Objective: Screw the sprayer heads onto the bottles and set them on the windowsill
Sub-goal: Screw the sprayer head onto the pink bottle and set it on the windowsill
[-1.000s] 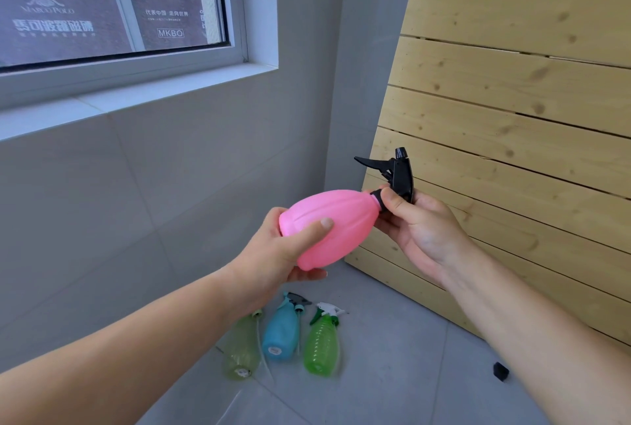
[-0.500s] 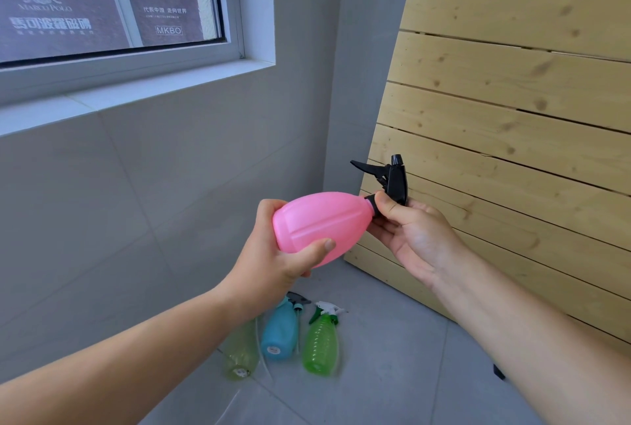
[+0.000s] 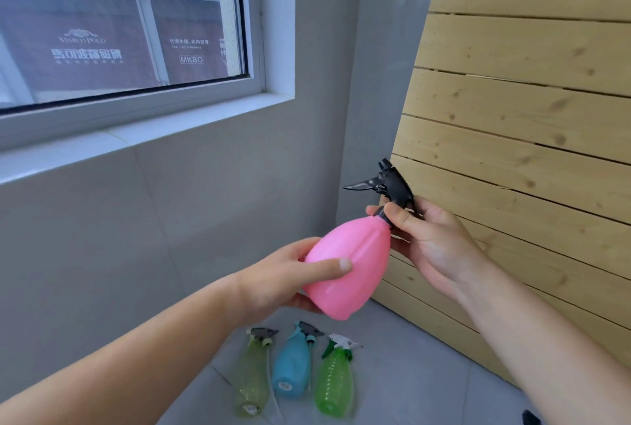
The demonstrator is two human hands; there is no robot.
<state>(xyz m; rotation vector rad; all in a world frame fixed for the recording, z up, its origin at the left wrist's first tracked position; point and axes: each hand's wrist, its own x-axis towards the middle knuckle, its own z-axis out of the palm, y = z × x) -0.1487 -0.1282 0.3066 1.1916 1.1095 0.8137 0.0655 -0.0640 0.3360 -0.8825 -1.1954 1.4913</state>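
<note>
A person holds a pink bottle in mid-air below a windowsill, the bottle tilted with its neck up and to the right. The left hand is wrapped around the bottle's lower body, thumb laid across the front. The right hand is closed on the collar of a black sprayer head seated at the bottle's neck, thumb and fingers pinching where head meets bottle; the trigger points left, toward the grey tiled wall. Whether the head is fully threaded cannot be told. On the floor beneath the hands three more bottles lie side by side, necks toward the wall: a yellow-green bottle on the left, a blue bottle in the middle and a green bottle on the right, each with a sprayer head at its neck. A slatted wooden panel leans against the corner on the right. A small dark object, too cropped to identify, sits at the lower right edge. Signs show through the window above the sill.
</note>
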